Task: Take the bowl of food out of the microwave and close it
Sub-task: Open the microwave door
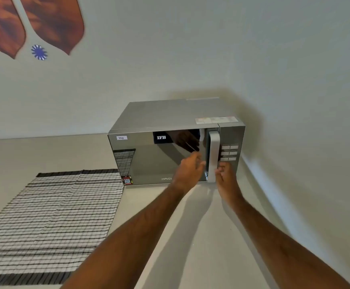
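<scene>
Head view shows both hands, left hand [190, 170] and right hand [225, 174], loosely spread and empty beside the rigid handle [213, 155] of the shut microwave [159, 142]; bowl unseen, likely hot, grip its rim.

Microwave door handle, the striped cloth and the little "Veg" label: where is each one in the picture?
Microwave door handle [213, 155]: head view, middle of the silver vertical bar.
Striped cloth [51, 222]: head view, centre of the fabric lying on the counter.
"Veg" label [121, 138]: head view, white sticker at the door's top left corner.
</scene>
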Tool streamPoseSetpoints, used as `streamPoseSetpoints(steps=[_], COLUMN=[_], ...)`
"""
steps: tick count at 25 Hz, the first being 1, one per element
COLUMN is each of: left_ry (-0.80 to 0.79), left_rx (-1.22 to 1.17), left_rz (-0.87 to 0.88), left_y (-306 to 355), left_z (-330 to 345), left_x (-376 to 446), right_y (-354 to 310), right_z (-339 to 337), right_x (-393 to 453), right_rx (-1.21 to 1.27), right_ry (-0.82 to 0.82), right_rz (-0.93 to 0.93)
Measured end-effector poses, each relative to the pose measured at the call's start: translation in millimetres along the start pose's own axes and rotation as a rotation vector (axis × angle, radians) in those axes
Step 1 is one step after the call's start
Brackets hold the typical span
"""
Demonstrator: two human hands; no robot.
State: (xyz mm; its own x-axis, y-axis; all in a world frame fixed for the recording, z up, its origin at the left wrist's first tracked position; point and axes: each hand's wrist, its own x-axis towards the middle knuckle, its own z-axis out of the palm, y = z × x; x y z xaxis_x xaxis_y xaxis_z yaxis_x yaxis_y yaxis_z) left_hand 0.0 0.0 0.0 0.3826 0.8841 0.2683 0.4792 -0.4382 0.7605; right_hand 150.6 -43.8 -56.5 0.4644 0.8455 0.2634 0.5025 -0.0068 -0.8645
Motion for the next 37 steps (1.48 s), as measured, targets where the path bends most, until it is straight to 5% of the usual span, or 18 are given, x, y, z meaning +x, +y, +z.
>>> streamPoseSetpoints(steps=[7,17,37], left_ry=[-0.079,-0.037,-0.125], left_rx=[-0.102,-0.109,-0.205], left_rz=[-0.018,0.039,0.024], left_y=[21.3,11.4,2.2], left_z=[21.1,22.8,-15.3], left_x=[32.5,25.0,-59.1], right_y=[-9.5,7.0,0.5], right_z=[-1.7,-1.6,-29.0], right_x=[10.3,2.3,-89.4], right_rx=[-0.025,-0.273,-0.287], right_ry=[-0.152,-0.059,-0.088], right_rz=[0.045,-0.081,-0.271])
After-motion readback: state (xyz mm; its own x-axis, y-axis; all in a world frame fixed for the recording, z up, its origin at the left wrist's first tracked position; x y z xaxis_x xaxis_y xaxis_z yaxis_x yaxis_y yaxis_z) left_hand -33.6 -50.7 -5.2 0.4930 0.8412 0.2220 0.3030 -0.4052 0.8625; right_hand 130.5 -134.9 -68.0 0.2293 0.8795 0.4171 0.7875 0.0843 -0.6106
